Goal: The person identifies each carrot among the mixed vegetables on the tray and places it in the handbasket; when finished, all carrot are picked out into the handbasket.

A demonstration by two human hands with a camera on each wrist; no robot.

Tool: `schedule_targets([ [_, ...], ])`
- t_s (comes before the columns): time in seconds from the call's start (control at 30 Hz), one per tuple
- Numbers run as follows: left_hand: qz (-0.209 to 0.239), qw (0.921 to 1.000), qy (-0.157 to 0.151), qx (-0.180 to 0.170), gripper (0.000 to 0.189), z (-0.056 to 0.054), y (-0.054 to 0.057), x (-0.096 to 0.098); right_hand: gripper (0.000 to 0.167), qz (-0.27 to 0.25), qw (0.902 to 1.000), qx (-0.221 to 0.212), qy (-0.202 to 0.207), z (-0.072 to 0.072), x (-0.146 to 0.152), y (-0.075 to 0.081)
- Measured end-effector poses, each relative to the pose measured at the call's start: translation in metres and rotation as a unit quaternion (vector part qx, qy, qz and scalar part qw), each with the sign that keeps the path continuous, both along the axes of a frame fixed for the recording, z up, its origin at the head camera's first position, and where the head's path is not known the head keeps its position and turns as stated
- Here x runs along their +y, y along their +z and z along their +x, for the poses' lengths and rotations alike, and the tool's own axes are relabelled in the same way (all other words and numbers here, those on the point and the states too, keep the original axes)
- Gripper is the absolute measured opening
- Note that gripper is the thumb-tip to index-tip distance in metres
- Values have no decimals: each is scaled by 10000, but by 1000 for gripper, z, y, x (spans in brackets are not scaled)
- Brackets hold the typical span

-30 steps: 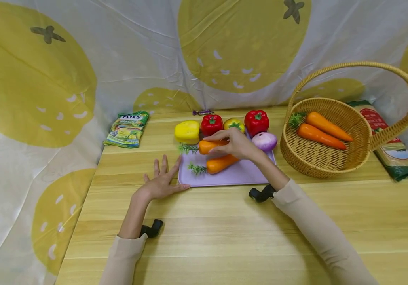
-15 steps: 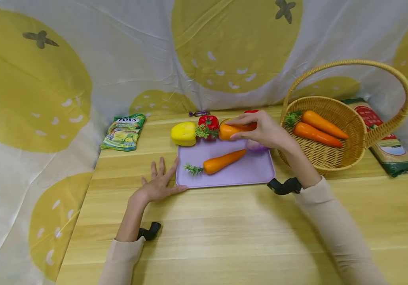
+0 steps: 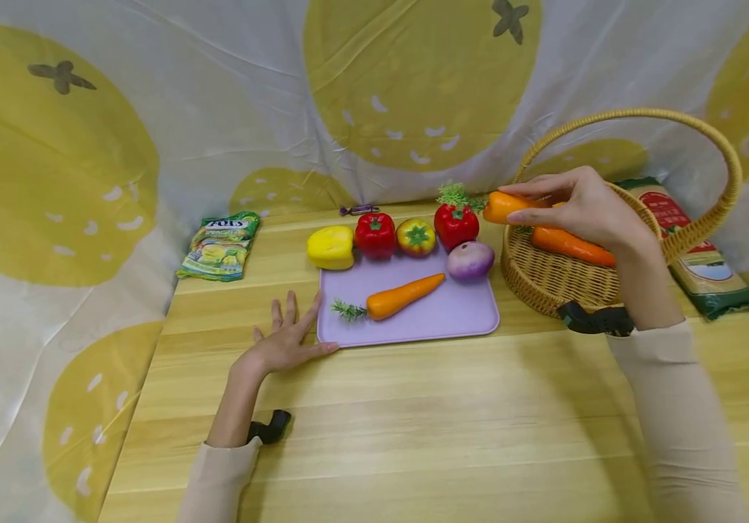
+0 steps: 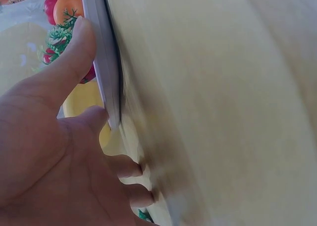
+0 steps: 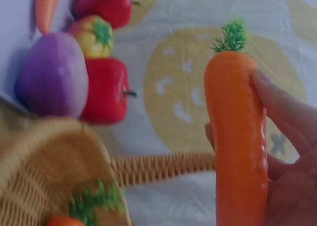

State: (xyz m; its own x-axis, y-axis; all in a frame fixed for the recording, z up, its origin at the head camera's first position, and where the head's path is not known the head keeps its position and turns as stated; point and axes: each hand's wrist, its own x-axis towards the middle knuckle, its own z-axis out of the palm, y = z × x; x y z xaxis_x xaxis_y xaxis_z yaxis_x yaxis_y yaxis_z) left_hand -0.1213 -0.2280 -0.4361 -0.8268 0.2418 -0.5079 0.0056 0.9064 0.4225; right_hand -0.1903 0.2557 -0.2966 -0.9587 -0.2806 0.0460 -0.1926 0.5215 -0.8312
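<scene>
My right hand (image 3: 590, 207) pinches a carrot (image 5: 237, 137) near its leafy end, over the wicker basket (image 3: 527, 290) in the head view. Carrots (image 3: 573, 245) lie inside that basket, partly hidden behind the hand. My left hand (image 3: 279, 345) has its fingers spread, with thumb and a finger touching the left edge of the lilac tray (image 3: 426, 323). One carrot (image 3: 403, 297) lies on the tray. Along its back are a yellow pepper (image 3: 330, 247), red peppers (image 3: 375, 234), a yellow-and-red pepper (image 3: 416, 237) and a purple onion (image 3: 470, 260).
The basket's tall handle (image 3: 730, 181) arches above it. A green candy bag (image 3: 220, 247) lies at the back left, a small purple wrapped candy (image 3: 359, 210) behind the tray. A red-and-tan packet (image 3: 707, 254) leans right of the basket. A patterned cloth (image 3: 230, 94) hangs behind the table.
The right hand has lifted a carrot off the tray and carried it right, to above the basket. The left hand has stayed at the tray's edge.
</scene>
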Motion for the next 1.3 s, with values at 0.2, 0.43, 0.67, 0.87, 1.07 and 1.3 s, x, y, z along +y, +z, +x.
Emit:
schedule_targets([
  [0.2, -37, 10000, 0, 28, 107, 0, -1, -2, 45, 404, 9988, -200, -166, -3, 42, 3],
  [0.43, -24, 10000, -2, 39, 107, 1, -1, -1, 46, 1070, 9925, -522, -295, -5, 80, 0],
  [0.67, -16, 10000, 4, 28, 108, 1, -1, -2, 49, 1652, 9802, -1058, -257, -16, 96, -11],
  [0.87, -14, 10000, -8, 27, 108, 1, -1, -2, 50, 1913, 9744, -1178, -40, -30, 98, -24],
  [1.07, -17, 10000, -12, 19, 108, 1, 0, -2, 51, 2066, 9680, -1412, 183, -44, 94, -36],
  [1.3, -7, 10000, -1, 18, 109, 0, 0, 0, 51, 1990, 9662, -1604, 333, -54, 89, -48],
])
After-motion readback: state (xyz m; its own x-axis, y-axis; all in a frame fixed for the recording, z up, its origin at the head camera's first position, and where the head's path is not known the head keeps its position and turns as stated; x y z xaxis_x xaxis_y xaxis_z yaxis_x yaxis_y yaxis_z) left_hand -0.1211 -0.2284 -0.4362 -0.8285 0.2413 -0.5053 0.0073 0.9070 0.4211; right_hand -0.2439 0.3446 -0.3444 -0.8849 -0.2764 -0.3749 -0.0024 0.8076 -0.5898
